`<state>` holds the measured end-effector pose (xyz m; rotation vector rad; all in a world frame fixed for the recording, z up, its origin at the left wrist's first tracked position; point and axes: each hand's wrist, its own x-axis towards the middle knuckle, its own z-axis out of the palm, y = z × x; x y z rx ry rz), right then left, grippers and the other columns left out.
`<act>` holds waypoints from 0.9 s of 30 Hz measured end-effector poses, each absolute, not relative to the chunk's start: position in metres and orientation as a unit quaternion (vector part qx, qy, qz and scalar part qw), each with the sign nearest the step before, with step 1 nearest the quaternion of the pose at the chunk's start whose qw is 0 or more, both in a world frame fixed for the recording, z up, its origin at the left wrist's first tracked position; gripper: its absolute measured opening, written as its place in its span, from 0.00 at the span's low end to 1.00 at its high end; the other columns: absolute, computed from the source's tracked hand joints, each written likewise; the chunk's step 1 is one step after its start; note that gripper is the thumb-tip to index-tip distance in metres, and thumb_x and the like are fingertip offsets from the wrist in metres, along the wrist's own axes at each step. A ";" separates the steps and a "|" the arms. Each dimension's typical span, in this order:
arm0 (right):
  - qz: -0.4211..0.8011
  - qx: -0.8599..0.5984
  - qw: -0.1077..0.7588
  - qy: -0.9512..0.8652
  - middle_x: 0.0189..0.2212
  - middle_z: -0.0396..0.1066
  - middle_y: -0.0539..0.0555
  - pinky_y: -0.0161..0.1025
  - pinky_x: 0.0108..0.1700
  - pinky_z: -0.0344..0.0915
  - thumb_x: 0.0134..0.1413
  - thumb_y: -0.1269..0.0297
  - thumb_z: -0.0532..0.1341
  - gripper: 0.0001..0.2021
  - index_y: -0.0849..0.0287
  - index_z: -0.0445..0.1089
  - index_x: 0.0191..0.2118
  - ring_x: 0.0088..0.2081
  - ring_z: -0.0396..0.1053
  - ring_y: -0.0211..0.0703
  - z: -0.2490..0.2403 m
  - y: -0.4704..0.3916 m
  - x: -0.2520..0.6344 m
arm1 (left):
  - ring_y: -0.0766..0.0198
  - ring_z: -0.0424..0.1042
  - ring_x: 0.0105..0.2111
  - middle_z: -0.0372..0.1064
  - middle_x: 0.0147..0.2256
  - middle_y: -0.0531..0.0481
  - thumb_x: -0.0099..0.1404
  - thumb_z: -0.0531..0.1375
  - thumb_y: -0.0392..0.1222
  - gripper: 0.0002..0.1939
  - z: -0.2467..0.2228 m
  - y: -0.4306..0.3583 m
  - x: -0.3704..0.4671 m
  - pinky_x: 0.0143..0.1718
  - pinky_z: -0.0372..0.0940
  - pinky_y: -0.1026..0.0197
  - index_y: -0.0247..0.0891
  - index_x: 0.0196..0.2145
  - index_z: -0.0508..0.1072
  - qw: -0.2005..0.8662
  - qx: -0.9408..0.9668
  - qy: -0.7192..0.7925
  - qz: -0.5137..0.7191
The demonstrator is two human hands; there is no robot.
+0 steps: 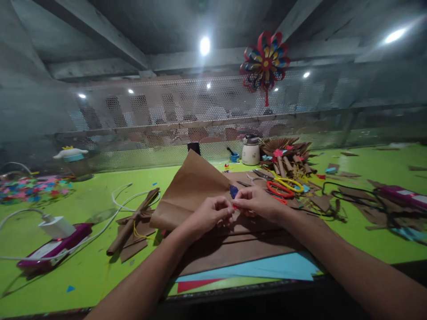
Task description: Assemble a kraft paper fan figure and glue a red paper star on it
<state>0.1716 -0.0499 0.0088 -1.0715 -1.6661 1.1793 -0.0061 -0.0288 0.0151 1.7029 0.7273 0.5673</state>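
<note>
Mostly matte, creased brown paper point(196, 182), rising to a point. Pinching tiny, bright red piece point(235, 206) in right hand point(255, 201), with left hand point(213, 213) curled shut alongside, contents unclear.

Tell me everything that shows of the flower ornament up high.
The flower ornament has looped petals edged in red, with blue and yellow inside, around a small yellow-orange centre ringed in red. It looks like paper or thin card. It faces forward, open, before the perforated mesh, a red tassel hanging straight below. What holds it up cannot be made out.
</note>
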 end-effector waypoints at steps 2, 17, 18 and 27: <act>0.457 -0.442 0.408 -0.655 0.14 0.60 0.45 0.29 0.17 0.48 0.43 0.53 0.60 0.16 0.63 0.63 0.24 0.14 0.54 0.28 0.008 -0.049 0.170 | 0.72 0.61 0.20 0.66 0.21 0.52 0.55 0.58 0.47 0.12 0.013 -0.027 -0.007 0.20 0.52 0.69 0.34 0.27 0.67 0.559 0.739 0.298 0.231; 0.366 -0.413 0.465 -0.692 0.20 0.61 0.45 0.28 0.20 0.57 0.46 0.62 0.59 0.15 0.61 0.63 0.42 0.18 0.59 0.30 0.006 -0.039 0.165 | 0.72 0.63 0.19 0.65 0.21 0.52 0.54 0.60 0.42 0.09 0.010 -0.024 -0.004 0.19 0.54 0.70 0.34 0.27 0.65 0.678 0.619 0.294 0.267; 0.335 -0.441 0.448 -0.702 0.21 0.63 0.46 0.28 0.20 0.59 0.48 0.61 0.58 0.16 0.60 0.62 0.44 0.19 0.61 0.31 0.007 -0.037 0.169 | 0.72 0.63 0.19 0.65 0.21 0.52 0.54 0.60 0.41 0.09 0.010 -0.023 -0.004 0.20 0.55 0.70 0.34 0.26 0.65 0.685 0.608 0.290 0.277; 0.043 -0.726 0.176 -0.663 0.34 0.72 0.62 0.40 0.38 0.63 0.46 0.64 0.58 0.12 0.66 0.73 0.34 0.39 0.69 0.52 0.034 0.006 0.271 | 0.73 0.62 0.21 0.64 0.22 0.53 0.51 0.62 0.43 0.11 0.007 -0.006 -0.010 0.21 0.55 0.71 0.34 0.26 0.65 0.645 0.527 0.303 0.463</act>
